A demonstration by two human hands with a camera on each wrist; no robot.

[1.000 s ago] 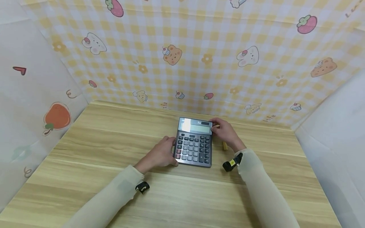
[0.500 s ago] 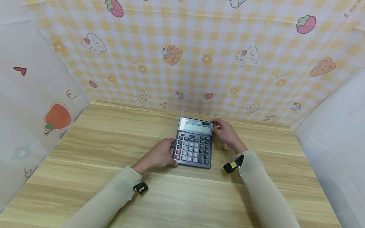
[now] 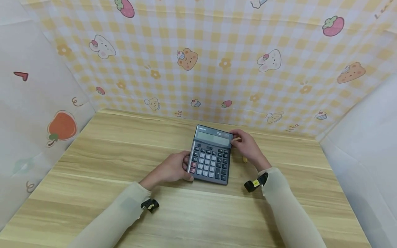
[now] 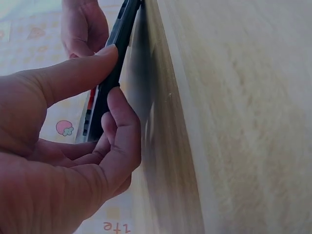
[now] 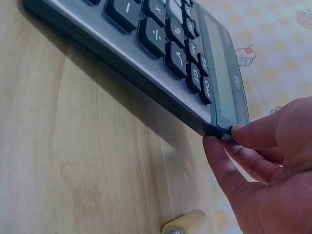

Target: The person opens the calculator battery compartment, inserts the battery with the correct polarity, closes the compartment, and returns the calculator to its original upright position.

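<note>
A dark grey desktop calculator (image 3: 211,156) is held between both hands, keys up, with a shadow beneath it on the wooden table. My left hand (image 3: 174,167) grips its near left corner; in the left wrist view the thumb lies over the key face and the fingers curl under the edge of the calculator (image 4: 113,73). At the far right corner, by the display, my right hand (image 3: 248,146) pinches the calculator between thumb and fingers. The right wrist view shows that corner of the calculator (image 5: 170,92) raised off the wood, the right hand (image 5: 273,161) at its tip.
A small yellow cylinder with a metal end, like a battery (image 5: 187,224), lies on the table (image 3: 198,213) near the right hand. A checked cloth wall (image 3: 217,86) stands close behind the calculator. White cloth walls (image 3: 40,103) rise at the sides.
The calculator has tilted, its display end shifting slightly away and its near edge toward me. The glare has left its display. Both hands keep hold; the left has moved slightly left.
</note>
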